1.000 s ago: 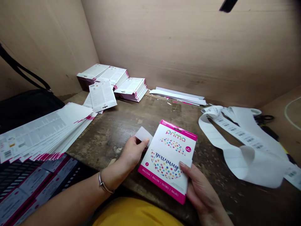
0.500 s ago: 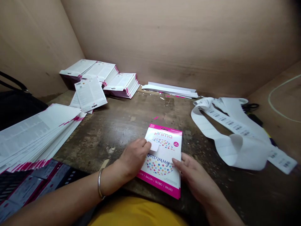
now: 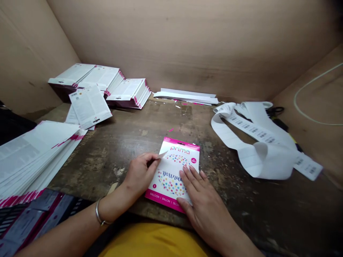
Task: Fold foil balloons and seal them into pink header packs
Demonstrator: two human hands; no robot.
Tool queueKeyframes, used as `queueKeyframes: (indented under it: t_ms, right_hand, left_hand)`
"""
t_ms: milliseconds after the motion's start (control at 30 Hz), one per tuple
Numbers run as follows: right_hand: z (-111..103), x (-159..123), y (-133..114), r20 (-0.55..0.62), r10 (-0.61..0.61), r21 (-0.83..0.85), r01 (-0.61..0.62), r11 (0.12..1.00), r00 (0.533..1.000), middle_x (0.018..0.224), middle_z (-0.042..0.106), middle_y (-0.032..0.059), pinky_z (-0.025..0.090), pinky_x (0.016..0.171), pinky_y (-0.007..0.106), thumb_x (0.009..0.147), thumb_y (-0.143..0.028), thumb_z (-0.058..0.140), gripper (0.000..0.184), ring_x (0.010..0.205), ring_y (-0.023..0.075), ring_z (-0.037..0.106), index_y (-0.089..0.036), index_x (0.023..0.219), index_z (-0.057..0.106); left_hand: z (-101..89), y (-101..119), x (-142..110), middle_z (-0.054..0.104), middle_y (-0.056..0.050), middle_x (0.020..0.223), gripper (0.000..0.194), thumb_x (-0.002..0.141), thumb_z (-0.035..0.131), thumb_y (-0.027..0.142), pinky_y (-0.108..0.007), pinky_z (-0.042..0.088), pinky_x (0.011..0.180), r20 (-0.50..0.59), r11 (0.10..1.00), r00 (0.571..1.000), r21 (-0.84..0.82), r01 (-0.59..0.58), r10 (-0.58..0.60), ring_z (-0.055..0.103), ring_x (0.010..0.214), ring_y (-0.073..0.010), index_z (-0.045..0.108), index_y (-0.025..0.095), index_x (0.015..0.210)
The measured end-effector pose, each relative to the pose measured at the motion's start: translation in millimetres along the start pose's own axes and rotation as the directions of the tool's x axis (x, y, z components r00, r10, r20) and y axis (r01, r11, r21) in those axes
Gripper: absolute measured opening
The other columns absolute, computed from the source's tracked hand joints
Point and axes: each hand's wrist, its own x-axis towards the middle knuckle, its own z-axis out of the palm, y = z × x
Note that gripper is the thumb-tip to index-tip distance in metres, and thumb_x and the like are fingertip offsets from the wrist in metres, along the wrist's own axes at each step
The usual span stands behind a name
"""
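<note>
A pink and white balloon packet [image 3: 177, 159] printed "prima" lies face up on the table in front of me. My left hand [image 3: 143, 169], at the packet's left edge, pinches a small white paper piece [image 3: 162, 155] that juts over the packet's front; it looks like a label. My right hand [image 3: 199, 192] rests flat on the packet's lower right part, fingers stretched out. It covers some of the printed lettering and dots.
Curled strips of barcode labels [image 3: 264, 157] lie on the right, with black scissors [image 3: 277, 110] behind them. Stacked packets [image 3: 99, 79] stand at the back left, and a fanned pile [image 3: 32, 153] lies nearer. White paper strips [image 3: 186, 95] lie along the back wall.
My right hand has moved from gripping the packet's right edge to lying flat on its front. The packet now lies flatter on the table. The paper in my left hand has turned edge-on.
</note>
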Motion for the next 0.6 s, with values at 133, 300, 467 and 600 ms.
queueKeyframes:
  t_ms: [133, 300, 467, 600]
  right_hand:
    - [-6, 13, -9, 0.057, -0.016, 0.022, 0.015, 1.0, 0.998, 0.147, 0.03, 0.0109, 0.029, 0.109, 0.051, 0.09, -0.04, 0.045, 0.059, 0.137, 0.0278, 0.025, -0.011, 0.14, 0.035]
    - [-8, 35, -19, 0.108, -0.069, 0.078, 0.061, 0.995, 0.992, 0.148, 0.025, 0.0122, 0.024, 0.112, 0.048, 0.089, -0.041, 0.046, 0.063, 0.137, 0.028, 0.021, -0.01, 0.141, 0.032]
    - [-7, 37, -19, 0.108, -0.092, 0.104, 0.081, 0.991, 0.99, 0.15, 0.025, 0.0085, 0.02, 0.113, 0.049, 0.089, -0.046, 0.044, 0.065, 0.138, 0.0276, 0.019, -0.014, 0.144, 0.028]
    - [-4, 38, -18, 0.106, -0.101, 0.136, 0.086, 0.987, 0.989, 0.15, 0.026, 0.0074, 0.016, 0.114, 0.047, 0.089, -0.05, 0.04, 0.064, 0.139, 0.0263, 0.018, -0.016, 0.143, 0.031]
  left_hand:
    - [1.2, 2, -2, 0.07, -0.004, 0.089, 0.016, 0.085, 0.053, 0.025, -0.028, 0.046, 0.075, 0.005, 1.0, 1.0, 0.028, 0.013, -0.013, 0.064, 0.082, -0.0198, 0.068, 0.02, 0.088]
    - [1.3, 3, -1, 0.069, -0.005, 0.092, 0.017, 0.086, 0.052, 0.022, -0.028, 0.047, 0.078, 0.042, 0.991, 0.997, 0.112, -0.073, 0.068, 0.063, 0.084, -0.0188, 0.067, 0.019, 0.092]
    - [3.5, 3, 0, 0.068, -0.007, 0.091, 0.017, 0.089, 0.048, 0.019, -0.031, 0.047, 0.078, 0.142, 0.908, 0.963, 0.325, -0.266, 0.231, 0.061, 0.084, -0.0197, 0.065, 0.018, 0.094]
    - [6.7, 5, 0, 0.066, -0.007, 0.087, 0.016, 0.089, 0.049, 0.016, -0.033, 0.048, 0.076, 0.215, 0.818, 0.933, 0.451, -0.358, 0.29, 0.059, 0.082, -0.0213, 0.064, 0.015, 0.094]
